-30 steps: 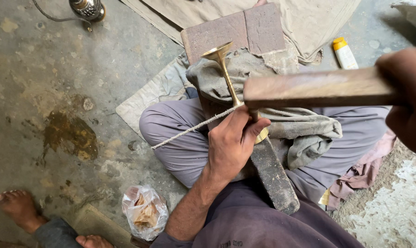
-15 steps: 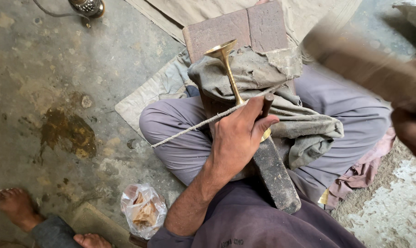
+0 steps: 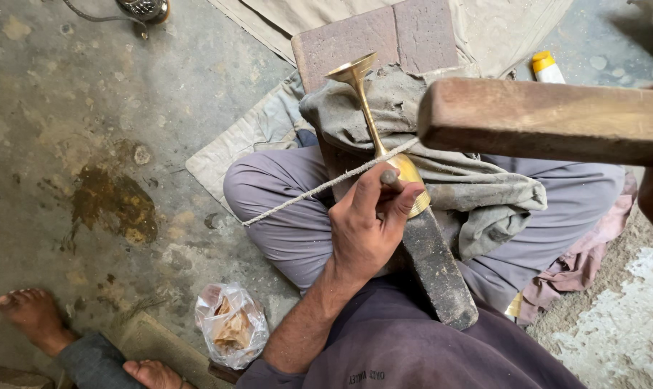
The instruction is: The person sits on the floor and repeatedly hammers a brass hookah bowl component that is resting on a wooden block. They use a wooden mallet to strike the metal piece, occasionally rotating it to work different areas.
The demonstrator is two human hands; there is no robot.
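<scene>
The goblet (image 3: 369,115) is bright brass-gold from cup to base. The rod (image 3: 319,189) crossing it is pale, whitish grey. The wooden handle (image 3: 549,121) shows warm reddish brown with a lighter tan end. The cloth (image 3: 449,180) over the lap is dull grey-green, stained darker in patches, and the trousers (image 3: 283,209) are muted lilac-grey. The block (image 3: 438,270) on the lap is dark, sooty grey. The bricks (image 3: 391,36) are dusty mauve. The floor (image 3: 88,130) is mottled grey with an ochre-brown stain — the bottle (image 3: 546,68) is white, capped yellow.
</scene>
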